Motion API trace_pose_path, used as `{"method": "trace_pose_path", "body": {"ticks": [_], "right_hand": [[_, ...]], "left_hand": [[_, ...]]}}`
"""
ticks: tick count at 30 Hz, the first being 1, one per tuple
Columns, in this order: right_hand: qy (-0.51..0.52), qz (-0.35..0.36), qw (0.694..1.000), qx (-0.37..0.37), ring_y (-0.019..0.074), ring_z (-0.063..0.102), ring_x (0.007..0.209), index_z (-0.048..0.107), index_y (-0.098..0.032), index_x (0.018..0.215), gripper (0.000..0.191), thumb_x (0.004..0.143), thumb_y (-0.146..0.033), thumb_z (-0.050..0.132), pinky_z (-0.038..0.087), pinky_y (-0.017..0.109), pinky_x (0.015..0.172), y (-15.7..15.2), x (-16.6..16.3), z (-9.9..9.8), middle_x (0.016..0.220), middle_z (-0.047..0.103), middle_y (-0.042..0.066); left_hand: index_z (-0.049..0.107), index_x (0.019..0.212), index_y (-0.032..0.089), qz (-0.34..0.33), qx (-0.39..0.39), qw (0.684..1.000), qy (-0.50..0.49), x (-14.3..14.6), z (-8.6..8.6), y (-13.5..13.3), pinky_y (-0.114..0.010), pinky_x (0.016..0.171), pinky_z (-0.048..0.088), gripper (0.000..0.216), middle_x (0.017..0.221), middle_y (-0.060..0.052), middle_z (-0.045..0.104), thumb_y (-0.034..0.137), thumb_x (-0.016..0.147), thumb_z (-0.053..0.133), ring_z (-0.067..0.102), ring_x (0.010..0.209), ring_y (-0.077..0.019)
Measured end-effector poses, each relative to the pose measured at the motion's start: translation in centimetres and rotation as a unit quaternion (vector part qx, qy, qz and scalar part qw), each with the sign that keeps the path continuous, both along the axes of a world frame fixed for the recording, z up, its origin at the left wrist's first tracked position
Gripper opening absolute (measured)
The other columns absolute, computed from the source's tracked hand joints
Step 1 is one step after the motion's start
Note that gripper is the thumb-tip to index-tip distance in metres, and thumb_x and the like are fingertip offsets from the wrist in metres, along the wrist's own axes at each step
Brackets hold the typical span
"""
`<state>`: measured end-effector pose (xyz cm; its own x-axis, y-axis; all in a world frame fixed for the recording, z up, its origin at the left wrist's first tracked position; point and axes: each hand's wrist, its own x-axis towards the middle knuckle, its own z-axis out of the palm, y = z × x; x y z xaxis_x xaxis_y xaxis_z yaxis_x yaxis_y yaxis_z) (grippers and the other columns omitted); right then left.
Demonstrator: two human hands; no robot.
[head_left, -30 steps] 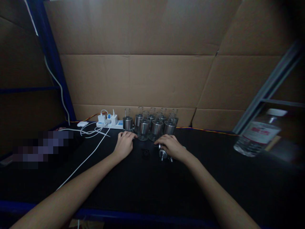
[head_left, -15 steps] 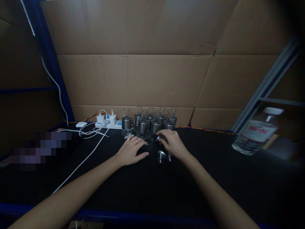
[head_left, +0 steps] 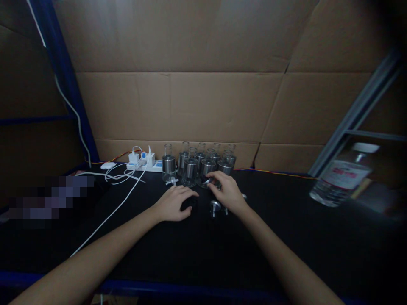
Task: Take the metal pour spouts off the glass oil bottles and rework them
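My right hand [head_left: 229, 192] is closed in a pinch on a small shiny metal fitting [head_left: 207, 181], in front of the glass bottles with metal sleeves [head_left: 191, 167]. Beneath that hand, another metal fitting [head_left: 215, 206] with a round flange and a narrow stem sits on the black table [head_left: 197, 254]. Other metal pieces show partly beside the wrist. My left hand [head_left: 174, 204] hovers over or rests on the table, which I cannot tell. Its fingers curve and its thumb stays apart, with nothing visible between them. Just behind it lies a pale metal piece [head_left: 172, 181].
Several sleeved bottles stand in a cluster by the cardboard wall [head_left: 178, 106]. A white power strip [head_left: 159, 166] with plugs and loose cables lies to their left. At the right stands a large clear plastic bottle [head_left: 341, 180]. A blurred-out patch covers the far left.
My right hand has shifted slightly left and down with the metal fitting. My left hand has drawn back a little, its thumb bending inward, uncovering the pale metal piece.
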<state>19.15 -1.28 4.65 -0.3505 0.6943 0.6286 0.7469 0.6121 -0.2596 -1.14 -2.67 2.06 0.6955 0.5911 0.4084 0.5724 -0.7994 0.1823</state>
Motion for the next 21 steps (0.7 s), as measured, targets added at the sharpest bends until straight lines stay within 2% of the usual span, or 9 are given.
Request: {"method": "trace_pose_path", "body": {"ticks": [13,21], "right_hand": [[0.066,-0.012,0.998,0.017,0.0134,0.052,0.067,0.050,-0.018,0.088,0.018,0.070,-0.016,0.049,0.038,0.027,0.068,-1.1,-1.8,0.0,0.078,0.055,0.001],[0.088,-0.033,0.995,0.024,0.0137,0.051,0.066,0.050,-0.018,0.087,0.018,0.069,-0.017,0.050,0.038,0.027,0.066,-1.2,-2.6,-0.2,0.074,0.053,0.000]], "left_hand": [[0.044,0.103,0.020,0.030,-0.011,0.997,-0.074,1.1,-0.9,0.6,-0.027,0.078,0.042,0.026,0.096,-0.003,0.055,0.022,0.077,0.047,0.052,0.088,-0.0151],[0.045,0.095,0.018,0.072,0.024,0.995,-0.061,1.8,-0.9,0.4,-0.028,0.072,0.041,0.021,0.087,-0.002,0.055,0.026,0.076,0.051,0.052,0.081,-0.0157]]}}
